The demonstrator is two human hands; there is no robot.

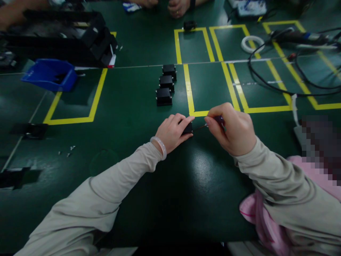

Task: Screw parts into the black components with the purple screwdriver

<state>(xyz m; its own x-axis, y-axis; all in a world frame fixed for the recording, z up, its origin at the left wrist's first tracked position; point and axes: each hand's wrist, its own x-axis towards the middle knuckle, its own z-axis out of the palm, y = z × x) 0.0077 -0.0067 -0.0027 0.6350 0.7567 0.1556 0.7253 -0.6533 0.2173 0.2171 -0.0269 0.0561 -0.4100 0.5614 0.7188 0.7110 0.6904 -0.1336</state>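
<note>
Held down on the green table is a small black box [188, 128], with my left hand [174, 131] closed around it, thumb and fingers on its sides. Part of the box is hidden under the fingers. My right hand [231, 128] grips a screwdriver [219, 120] by its dark handle. The thin shaft points left, its tip at or close to the box's right side; whether it touches I cannot tell. Beyond my left hand, three similar black boxes [164, 96] stand in a row, small shiny screws at their sides.
Loose screws [68, 154] lie at left, near dark parts [34, 131]. A blue bin [50, 75] and a black crate [58, 39] stand behind them. Tape roll [252, 44] and cables [252, 69] lie at right, a pink cloth [255, 209] nearer. Another person's hands [178, 8] rest across the table.
</note>
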